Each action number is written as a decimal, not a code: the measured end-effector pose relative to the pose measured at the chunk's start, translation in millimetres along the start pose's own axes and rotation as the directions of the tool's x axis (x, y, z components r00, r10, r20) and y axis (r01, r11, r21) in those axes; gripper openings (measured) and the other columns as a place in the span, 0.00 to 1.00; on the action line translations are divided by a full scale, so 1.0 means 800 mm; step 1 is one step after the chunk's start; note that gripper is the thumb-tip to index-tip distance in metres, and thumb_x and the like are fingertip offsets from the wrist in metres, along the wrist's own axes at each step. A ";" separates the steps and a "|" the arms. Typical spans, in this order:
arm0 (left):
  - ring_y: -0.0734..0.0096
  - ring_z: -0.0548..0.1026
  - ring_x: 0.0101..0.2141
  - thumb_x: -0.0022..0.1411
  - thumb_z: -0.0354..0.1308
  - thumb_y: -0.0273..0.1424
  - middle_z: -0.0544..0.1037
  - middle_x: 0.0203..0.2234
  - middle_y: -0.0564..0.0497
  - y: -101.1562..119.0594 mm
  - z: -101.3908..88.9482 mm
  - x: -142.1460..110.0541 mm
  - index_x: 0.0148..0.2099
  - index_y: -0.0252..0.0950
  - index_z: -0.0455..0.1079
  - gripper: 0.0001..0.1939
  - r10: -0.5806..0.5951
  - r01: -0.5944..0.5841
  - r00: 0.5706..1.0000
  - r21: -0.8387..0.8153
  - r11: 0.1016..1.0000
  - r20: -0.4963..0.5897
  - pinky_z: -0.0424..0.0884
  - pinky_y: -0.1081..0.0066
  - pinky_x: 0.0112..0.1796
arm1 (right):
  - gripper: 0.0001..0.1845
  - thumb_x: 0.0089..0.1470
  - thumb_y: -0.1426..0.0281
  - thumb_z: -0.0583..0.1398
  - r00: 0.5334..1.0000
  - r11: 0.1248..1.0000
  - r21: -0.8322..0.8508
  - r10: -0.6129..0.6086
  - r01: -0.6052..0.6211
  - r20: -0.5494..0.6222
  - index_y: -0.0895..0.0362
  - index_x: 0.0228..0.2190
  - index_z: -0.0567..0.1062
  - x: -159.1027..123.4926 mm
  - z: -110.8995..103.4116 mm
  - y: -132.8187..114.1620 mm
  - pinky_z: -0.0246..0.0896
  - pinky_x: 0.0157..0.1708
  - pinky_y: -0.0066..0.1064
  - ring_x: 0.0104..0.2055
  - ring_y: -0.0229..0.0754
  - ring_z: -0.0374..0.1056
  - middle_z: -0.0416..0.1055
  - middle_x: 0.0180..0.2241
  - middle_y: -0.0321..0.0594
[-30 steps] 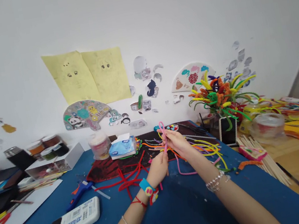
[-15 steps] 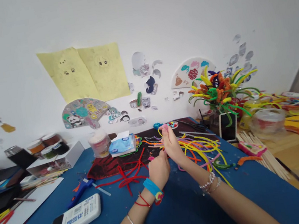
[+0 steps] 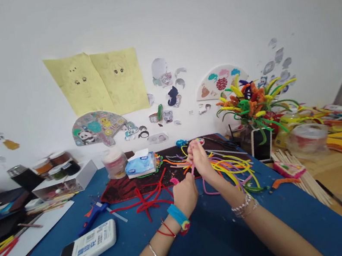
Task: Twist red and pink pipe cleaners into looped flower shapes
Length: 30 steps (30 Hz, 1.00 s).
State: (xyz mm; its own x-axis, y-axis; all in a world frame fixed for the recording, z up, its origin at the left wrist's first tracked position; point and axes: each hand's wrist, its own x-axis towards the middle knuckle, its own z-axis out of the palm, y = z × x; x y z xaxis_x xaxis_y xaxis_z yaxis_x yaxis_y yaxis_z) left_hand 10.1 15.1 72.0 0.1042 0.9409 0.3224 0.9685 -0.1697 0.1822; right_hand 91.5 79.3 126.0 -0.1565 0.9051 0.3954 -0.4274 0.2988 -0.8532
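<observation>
A pink pipe cleaner [image 3: 192,169] runs between my two hands above the middle of the table. My left hand [image 3: 185,193] is closed round its lower end, and a curled pink piece [image 3: 174,181] sticks out on the left side of that fist. Just above and to the right, my right hand [image 3: 200,160] is closed on the upper part, its fingers bent inward. Behind my right hand lies a loose heap of yellow, purple and orange pipe cleaners [image 3: 235,169]. Red pipe cleaners [image 3: 146,204], crossed in a star-like tangle, lie left of my left hand.
On the blue table [image 3: 223,241] are a tissue pack [image 3: 140,164], a blue glue gun [image 3: 91,217] and a white power bank [image 3: 86,249] with a cable. A vase of pipe-cleaner flowers [image 3: 247,102] stands at back right, near a phone [image 3: 261,144] and wooden sticks [image 3: 302,180].
My right hand has shifted slightly right and down, its fingers curling in. My left hand has edged right. A stretch of pink pipe cleaner now shows between them.
</observation>
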 end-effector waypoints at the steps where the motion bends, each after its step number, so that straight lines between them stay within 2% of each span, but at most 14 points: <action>1: 0.63 0.74 0.26 0.64 0.31 0.34 0.74 0.25 0.43 0.000 0.001 0.000 0.40 0.34 0.60 0.17 0.000 0.000 1.000 -0.005 1.000 -0.001 0.62 0.72 0.26 | 0.17 0.51 0.53 0.50 1.000 0.999 0.038 -0.019 0.020 -0.025 0.52 0.25 0.57 0.003 0.000 -0.001 0.47 0.15 0.22 0.16 0.30 0.42 0.48 0.20 0.28; 3: 0.63 0.74 0.26 0.64 0.31 0.34 0.74 0.24 0.43 0.001 0.002 0.000 0.40 0.35 0.60 0.17 -0.011 0.011 1.000 -0.016 1.000 -0.001 0.62 0.73 0.26 | 0.18 0.50 0.53 0.51 0.999 0.994 0.105 -0.022 0.027 -0.050 0.53 0.23 0.56 0.006 0.000 -0.005 0.46 0.14 0.22 0.15 0.29 0.40 0.46 0.18 0.27; 7: 0.66 0.74 0.27 0.64 0.33 0.34 0.74 0.25 0.44 0.003 0.007 -0.002 0.40 0.35 0.61 0.16 -0.027 0.027 1.000 -0.037 0.999 0.009 0.61 0.74 0.27 | 0.18 0.50 0.55 0.52 1.000 0.985 0.172 0.020 -0.019 -0.003 0.54 0.21 0.56 0.005 -0.002 -0.014 0.46 0.14 0.21 0.15 0.29 0.41 0.46 0.18 0.27; 10: 0.65 0.73 0.27 0.64 0.33 0.34 0.74 0.25 0.44 0.002 0.010 -0.003 0.39 0.36 0.61 0.16 -0.015 0.015 1.000 -0.035 0.999 -0.001 0.60 0.73 0.27 | 0.17 0.50 0.57 0.53 1.000 0.984 0.179 0.021 -0.023 0.011 0.55 0.21 0.57 0.003 -0.006 -0.018 0.47 0.16 0.22 0.16 0.29 0.42 0.47 0.18 0.27; 13: 0.65 0.73 0.26 0.64 0.33 0.34 0.73 0.25 0.45 0.001 0.014 -0.003 0.38 0.36 0.62 0.16 -0.004 0.004 1.000 -0.016 1.000 -0.004 0.59 0.73 0.26 | 0.14 0.51 0.60 0.54 0.999 0.987 0.158 0.022 -0.016 -0.039 0.55 0.22 0.61 0.004 -0.010 -0.020 0.45 0.16 0.22 0.16 0.29 0.41 0.46 0.18 0.28; 17: 0.65 0.71 0.29 0.63 0.35 0.32 0.72 0.26 0.42 0.001 0.019 -0.003 0.36 0.34 0.63 0.16 0.106 -0.106 0.994 -0.016 0.994 -0.011 0.59 0.72 0.30 | 0.13 0.50 0.61 0.55 0.996 0.989 0.149 0.030 -0.017 -0.090 0.56 0.21 0.64 0.008 -0.014 -0.016 0.45 0.16 0.24 0.16 0.29 0.41 0.48 0.17 0.28; 20: 0.64 0.70 0.31 0.62 0.38 0.31 0.71 0.26 0.40 0.001 0.018 -0.007 0.32 0.34 0.65 0.15 0.207 -0.210 0.977 -0.080 0.974 -0.052 0.59 0.69 0.34 | 0.12 0.48 0.61 0.57 0.997 0.985 0.160 0.066 -0.061 -0.026 0.56 0.21 0.66 0.012 -0.020 -0.014 0.50 0.20 0.26 0.18 0.30 0.47 0.55 0.19 0.31; 23: 0.64 0.68 0.31 0.59 0.44 0.35 0.69 0.23 0.43 -0.002 0.004 -0.008 0.27 0.35 0.64 0.14 0.199 -0.237 0.966 -0.261 0.936 -0.163 0.59 0.68 0.35 | 0.12 0.48 0.61 0.57 0.996 0.986 0.141 0.083 -0.088 0.044 0.57 0.23 0.70 0.015 -0.028 -0.018 0.54 0.25 0.27 0.23 0.33 0.55 0.62 0.23 0.34; 25: 0.66 0.67 0.30 0.58 0.47 0.38 0.68 0.23 0.46 -0.005 -0.012 -0.004 0.25 0.36 0.63 0.14 0.080 -0.192 0.962 -0.437 0.879 -0.263 0.59 0.69 0.35 | 0.12 0.49 0.62 0.56 0.993 0.987 0.132 0.080 -0.090 0.081 0.57 0.24 0.71 0.015 -0.031 -0.021 0.56 0.29 0.28 0.27 0.34 0.58 0.65 0.26 0.36; 27: 0.69 0.67 0.29 0.58 0.45 0.39 0.68 0.24 0.49 -0.009 -0.030 0.004 0.27 0.36 0.63 0.14 -0.093 -0.108 0.960 -0.656 0.747 -0.265 0.60 0.70 0.34 | 0.12 0.50 0.62 0.55 0.990 0.990 0.110 0.077 -0.090 0.121 0.57 0.25 0.73 0.012 -0.029 -0.024 0.56 0.33 0.28 0.31 0.36 0.60 0.67 0.29 0.37; 28: 0.70 0.67 0.28 0.59 0.44 0.39 0.68 0.24 0.50 -0.011 -0.038 0.009 0.29 0.36 0.64 0.14 -0.142 -0.065 0.970 -0.769 0.636 -0.199 0.61 0.71 0.33 | 0.13 0.51 0.62 0.55 0.987 0.992 0.093 0.076 -0.090 0.143 0.57 0.26 0.74 0.009 -0.026 -0.025 0.56 0.35 0.28 0.32 0.36 0.61 0.67 0.30 0.38; 30: 0.72 0.68 0.28 0.58 0.45 0.39 0.69 0.26 0.51 -0.013 -0.052 0.018 0.33 0.35 0.65 0.14 -0.091 0.035 0.996 -0.930 0.367 0.002 0.64 0.72 0.32 | 0.14 0.52 0.61 0.53 0.979 0.995 0.043 0.075 -0.085 0.188 0.57 0.29 0.74 0.003 -0.017 -0.026 0.56 0.37 0.29 0.36 0.38 0.61 0.68 0.32 0.39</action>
State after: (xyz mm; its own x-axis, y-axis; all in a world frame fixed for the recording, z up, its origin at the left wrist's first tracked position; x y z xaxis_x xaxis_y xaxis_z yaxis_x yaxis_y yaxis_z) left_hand -7.7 18.3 113.6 0.0159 0.9529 0.3028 0.1486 -0.3018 0.9417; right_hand 112.0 79.2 140.5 -0.3525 0.8522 0.3866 -0.4506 0.2075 -0.8683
